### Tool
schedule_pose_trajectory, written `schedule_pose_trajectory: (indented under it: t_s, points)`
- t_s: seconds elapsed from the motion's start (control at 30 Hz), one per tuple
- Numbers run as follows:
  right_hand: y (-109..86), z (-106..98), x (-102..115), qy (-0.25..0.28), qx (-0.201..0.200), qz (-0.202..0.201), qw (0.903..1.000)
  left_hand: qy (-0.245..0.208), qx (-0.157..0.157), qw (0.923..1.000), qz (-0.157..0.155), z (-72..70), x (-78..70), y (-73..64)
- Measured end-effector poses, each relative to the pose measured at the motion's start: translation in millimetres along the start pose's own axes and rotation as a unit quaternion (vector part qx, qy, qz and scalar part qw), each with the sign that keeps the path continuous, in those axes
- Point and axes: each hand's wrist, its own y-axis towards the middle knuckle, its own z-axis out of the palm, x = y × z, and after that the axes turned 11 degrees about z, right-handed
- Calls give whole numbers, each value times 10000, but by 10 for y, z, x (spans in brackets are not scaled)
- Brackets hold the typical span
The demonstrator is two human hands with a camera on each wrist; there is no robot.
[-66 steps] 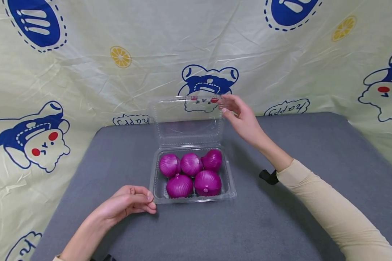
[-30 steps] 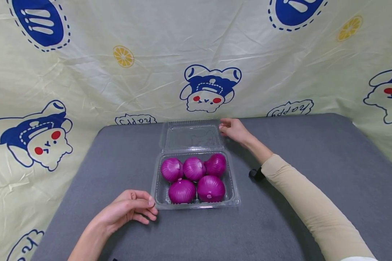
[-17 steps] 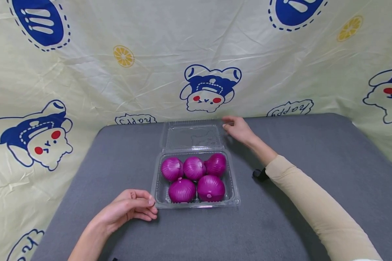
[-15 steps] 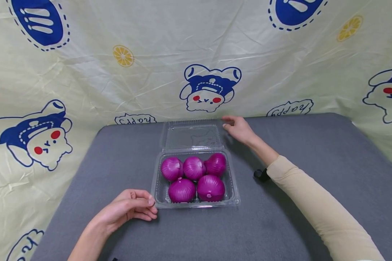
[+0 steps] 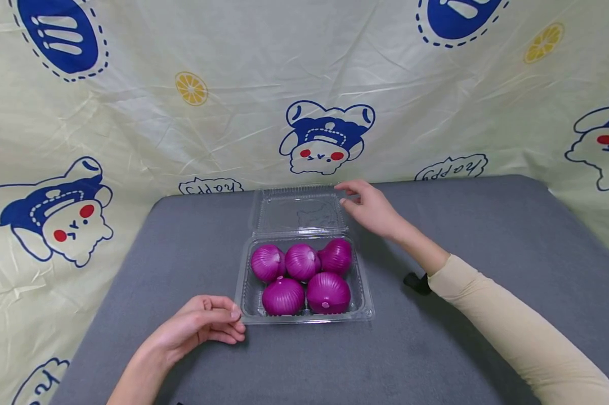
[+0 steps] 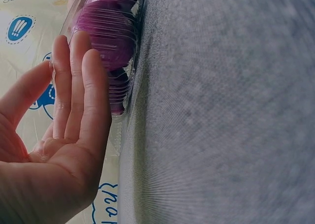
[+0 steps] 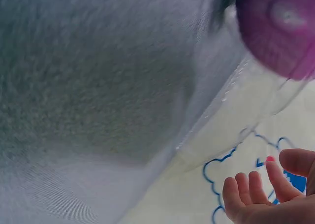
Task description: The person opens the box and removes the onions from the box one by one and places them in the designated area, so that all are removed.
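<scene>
A clear plastic clamshell container [image 5: 304, 319] rests on the table, its lid [image 5: 279, 211] folded back behind it. Inside it are several purple onions [image 5: 282, 296], in a back row and a front row. My left hand [image 5: 198, 323] pinches the container's front left corner with the thumb on the rim; in the left wrist view its other fingers [image 6: 93, 96] extend along the outside of the wall. At the lid's far right corner is my right hand [image 5: 370, 211], fingers spread and relaxed, with nothing gripped.
Grey cloth covers the table [image 5: 304, 365]. Behind and beside it hangs a pale printed curtain [image 5: 243, 129] close to the table's back edge. A black wrist mount [image 5: 417, 283] sits under the right forearm.
The lid was tipped back from upright until it lay low behind the tray. The right hand followed it down, drew slightly off, then came back over its corner. The left hand stayed at the corner.
</scene>
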Motion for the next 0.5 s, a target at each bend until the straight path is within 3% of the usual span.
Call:
schedule_pose_trajectory:
  t_s: [0.27,0.5]
  points:
    - [-242,-1,187,91,305,-481,9983,-98,29,9999,-3,1,-6,-4]
    - [-494,-30,258,-172,800,-844,9931,-168,60,9998,1,0,-4,-3]
